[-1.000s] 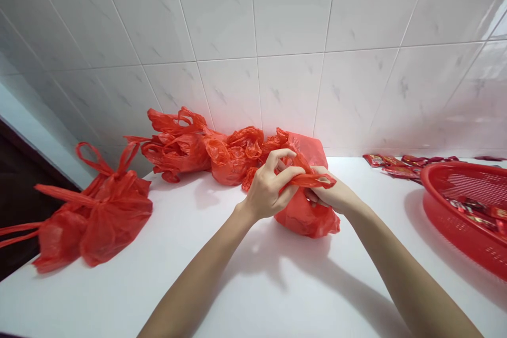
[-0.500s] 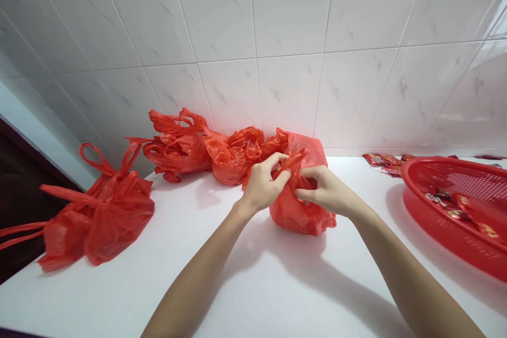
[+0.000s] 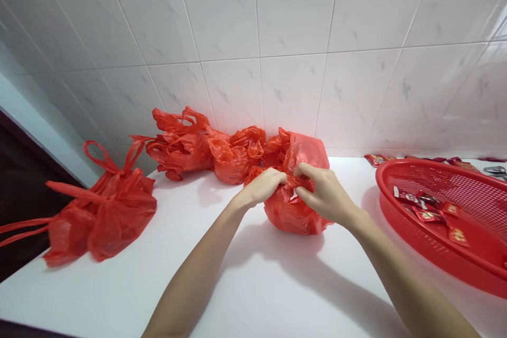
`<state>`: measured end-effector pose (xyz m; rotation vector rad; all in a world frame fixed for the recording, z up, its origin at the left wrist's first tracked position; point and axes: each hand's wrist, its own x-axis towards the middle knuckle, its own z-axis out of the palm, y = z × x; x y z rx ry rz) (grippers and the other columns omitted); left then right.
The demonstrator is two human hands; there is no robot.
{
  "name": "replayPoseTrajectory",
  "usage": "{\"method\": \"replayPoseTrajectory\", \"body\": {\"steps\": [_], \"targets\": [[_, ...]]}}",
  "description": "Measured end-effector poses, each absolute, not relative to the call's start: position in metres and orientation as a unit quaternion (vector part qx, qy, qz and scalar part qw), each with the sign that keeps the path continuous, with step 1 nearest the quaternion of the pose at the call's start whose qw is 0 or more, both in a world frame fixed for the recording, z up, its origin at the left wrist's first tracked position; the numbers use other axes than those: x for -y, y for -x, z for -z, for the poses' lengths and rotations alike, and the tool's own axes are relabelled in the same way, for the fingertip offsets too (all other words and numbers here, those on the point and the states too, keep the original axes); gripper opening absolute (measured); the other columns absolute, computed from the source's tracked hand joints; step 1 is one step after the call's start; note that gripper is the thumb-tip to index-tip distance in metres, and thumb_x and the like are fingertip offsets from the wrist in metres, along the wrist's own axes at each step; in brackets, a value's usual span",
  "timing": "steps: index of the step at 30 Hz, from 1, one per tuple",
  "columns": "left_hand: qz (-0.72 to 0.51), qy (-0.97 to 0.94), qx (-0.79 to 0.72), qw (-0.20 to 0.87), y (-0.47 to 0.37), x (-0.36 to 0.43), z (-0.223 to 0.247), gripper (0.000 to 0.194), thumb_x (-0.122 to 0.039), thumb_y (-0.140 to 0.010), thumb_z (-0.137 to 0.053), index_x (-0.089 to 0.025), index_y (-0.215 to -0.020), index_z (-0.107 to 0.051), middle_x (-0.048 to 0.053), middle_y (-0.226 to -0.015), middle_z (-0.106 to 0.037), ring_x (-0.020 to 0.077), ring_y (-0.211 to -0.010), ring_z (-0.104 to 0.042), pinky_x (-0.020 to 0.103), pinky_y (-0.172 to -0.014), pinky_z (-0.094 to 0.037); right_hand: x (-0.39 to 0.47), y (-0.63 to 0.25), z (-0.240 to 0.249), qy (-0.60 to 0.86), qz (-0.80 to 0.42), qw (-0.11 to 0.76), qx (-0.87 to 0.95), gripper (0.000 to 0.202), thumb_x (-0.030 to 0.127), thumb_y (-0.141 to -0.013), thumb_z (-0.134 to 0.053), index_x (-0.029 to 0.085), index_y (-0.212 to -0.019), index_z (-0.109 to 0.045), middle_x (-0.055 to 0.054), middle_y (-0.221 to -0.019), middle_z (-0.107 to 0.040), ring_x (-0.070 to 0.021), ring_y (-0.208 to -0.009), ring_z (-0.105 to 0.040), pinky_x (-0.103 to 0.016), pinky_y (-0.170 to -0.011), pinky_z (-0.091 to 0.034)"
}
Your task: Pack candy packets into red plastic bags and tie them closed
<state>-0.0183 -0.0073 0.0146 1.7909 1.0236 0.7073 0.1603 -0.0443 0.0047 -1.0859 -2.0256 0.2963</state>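
A red plastic bag (image 3: 295,216) rests on the white table at the centre, its gathered top between my two hands. My left hand (image 3: 267,187) is closed on the left side of the bag's top. On the right side, my right hand (image 3: 322,190) pinches the plastic, fingers and thumb bent round it. A small gap shows in the plastic between the hands. What is inside the bag is hidden. Right behind it stands another red bag (image 3: 309,149), close to my fingers.
More red bags (image 3: 184,148) line the tiled wall, and knotted ones (image 3: 121,216) sit at the left edge. At the right, a red basket (image 3: 400,222) holds several small packets (image 3: 430,215). Other packets (image 3: 376,159) and metal scissors (image 3: 495,170) lie behind it.
My left hand has turned over and closed lower on the bag's top; the upright tip of plastic is now pressed down. The red basket has shifted left, and its packets show more fully.
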Motion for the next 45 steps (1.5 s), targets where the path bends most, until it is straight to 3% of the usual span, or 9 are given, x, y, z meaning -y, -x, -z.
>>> {"method": "replayPoseTrajectory", "body": {"steps": [5,8,11,17,20,23,27,35,45], "targets": [[-0.313,-0.733,-0.373,0.475,0.020,0.012,-0.021,0.025,-0.042,-0.082,-0.060,-0.018,-0.074,-0.062,-0.001,-0.071,-0.058,0.0138,-0.067,-0.051,0.027,-0.063,-0.038,0.042,-0.163,-0.006,0.410,-0.327,0.451,0.723,0.013,0.013,-0.073,-0.049,0.023,-0.072,-0.041,0.004,-0.070,-0.051,-0.0165,-0.067,-0.064,-0.028,-0.059,-0.049],[-0.325,-0.732,-0.387,0.457,0.020,0.014,-0.023,0.022,-0.040,-0.078,-0.070,-0.020,-0.085,-0.065,-0.003,-0.067,-0.058,0.0141,-0.066,-0.054,0.027,-0.065,-0.041,0.039,-0.168,-0.009,0.385,-0.451,0.442,0.672,0.013,0.014,-0.072,-0.052,0.023,-0.079,-0.045,0.004,-0.070,-0.061,-0.0176,-0.067,-0.068,-0.031,-0.066,-0.053],[-0.333,-0.731,-0.360,0.474,0.019,0.013,-0.020,0.020,-0.038,-0.081,-0.066,-0.018,-0.077,-0.065,-0.002,-0.069,-0.059,0.0138,-0.068,-0.055,0.027,-0.067,-0.041,0.037,-0.175,-0.012,0.363,-0.501,0.420,0.664,0.017,0.015,-0.074,-0.056,0.022,-0.088,-0.049,0.006,-0.063,-0.063,-0.0148,-0.063,-0.064,-0.028,-0.064,-0.049],[-0.328,-0.655,-0.379,0.566,0.015,0.005,-0.013,0.028,-0.037,-0.076,-0.066,-0.017,-0.060,-0.056,-0.003,-0.061,-0.053,0.0100,-0.058,-0.045,0.026,-0.056,-0.030,0.036,-0.185,-0.016,0.328,-0.471,0.404,0.712,0.027,0.021,-0.080,-0.069,0.021,-0.106,-0.060,0.004,-0.068,-0.063,-0.0139,-0.064,-0.059,-0.027,-0.061,-0.045],[-0.350,-0.593,-0.353,0.634,0.011,0.004,-0.011,0.020,-0.033,-0.070,-0.069,-0.016,-0.064,-0.062,-0.001,-0.066,-0.060,0.0116,-0.064,-0.052,0.025,-0.061,-0.036,0.036,-0.184,-0.014,0.331,-0.355,0.441,0.755,0.031,0.022,-0.082,-0.070,0.023,-0.112,-0.066,-0.002,-0.088,-0.071,-0.0191,-0.084,-0.067,-0.035,-0.077,-0.053],[-0.363,-0.566,-0.340,0.657,0.009,0.004,-0.010,0.017,-0.031,-0.069,-0.071,-0.015,-0.065,-0.064,0.000,-0.065,-0.062,0.0128,-0.067,-0.055,0.026,-0.064,-0.040,0.035,-0.182,-0.011,0.322,-0.239,0.465,0.789,0.021,0.024,-0.085,-0.070,0.027,-0.105,-0.075,-0.006,-0.112,-0.070,-0.0235,-0.106,-0.066,-0.041,-0.093,-0.053],[-0.358,-0.583,-0.324,0.653,0.010,0.002,-0.007,0.025,-0.033,-0.073,-0.069,-0.016,-0.059,-0.057,-0.003,-0.059,-0.054,0.0100,-0.060,-0.049,0.025,-0.061,-0.037,0.034,-0.181,-0.008,0.295,-0.194,0.460,0.815,0.013,0.025,-0.089,-0.067,0.028,-0.094,-0.079,-0.008,-0.121,-0.065,-0.0237,-0.104,-0.066,-0.041,-0.086,-0.056],[-0.357,-0.590,-0.329,0.646,0.015,-0.005,-0.006,0.016,-0.026,-0.067,-0.063,-0.015,-0.078,-0.067,0.000,-0.076,-0.066,0.0135,-0.071,-0.058,0.027,-0.069,-0.043,0.038,-0.180,-0.014,0.267,-0.263,0.461,0.805,0.010,0.026,-0.091,-0.064,0.022,-0.084,-0.069,-0.007,-0.109,-0.069,-0.0220,-0.103,-0.065,-0.040,-0.092,-0.052],[-0.393,-0.657,-0.412,0.495,0.025,-0.033,0.021,0.025,-0.026,-0.063,-0.063,-0.017,-0.087,-0.067,-0.001,-0.083,-0.064,0.0122,-0.073,-0.055,0.026,-0.069,-0.041,0.040,-0.196,-0.024,0.271,-0.384,0.375,0.799,0.025,0.041,-0.092,-0.065,0.019,-0.081,-0.067,-0.005,-0.084,-0.071,-0.0212,-0.085,-0.065,-0.038,-0.083,-0.053]]}}
